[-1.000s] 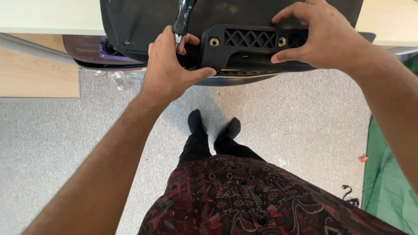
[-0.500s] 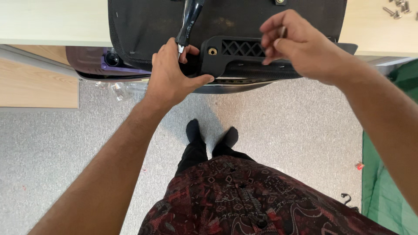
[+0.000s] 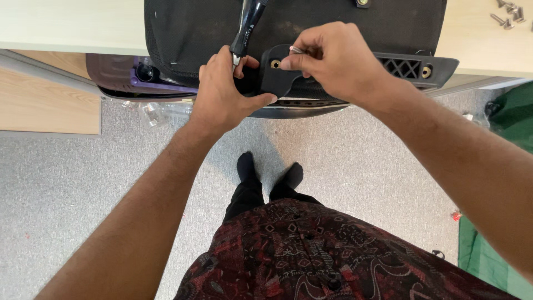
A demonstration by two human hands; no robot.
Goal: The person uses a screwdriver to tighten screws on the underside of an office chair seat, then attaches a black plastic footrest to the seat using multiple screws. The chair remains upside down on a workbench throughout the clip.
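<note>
Seat pan (image 3: 311,28), black and turned underside up, lies on the pale worktop (image 3: 66,25) at 12 o'clock from you, its near edge overhanging the floor so the black plastic bracket (image 3: 411,66) along that edge sits within easy reach. Your left hand (image 3: 222,97) presses against the bracket's left end, thumb stretched toward 3 o'clock under its rounded lobe and fingers curled up near the base of the black lever (image 3: 248,25); it looks like a steadying hold that keeps the bracket's hole lined up over the pan. Its grip is half closed, wrapped on the bracket rather than pinching anything. Your right hand (image 3: 327,64) comes in from 4 o'clock and hovers over the hole (image 3: 276,64) at the bracket's left end. Its grip is narrow: thumb and forefinger pinch a small silvery piece (image 3: 295,50), probably a screw, though most of it is hidden. A second hole (image 3: 426,71) shows at the bracket's right end. Loose screws (image 3: 508,14) lie well apart on the worktop at 2 o'clock. A purple-and-dark object (image 3: 125,75) sits under the worktop edge at 10 o'clock.
</note>
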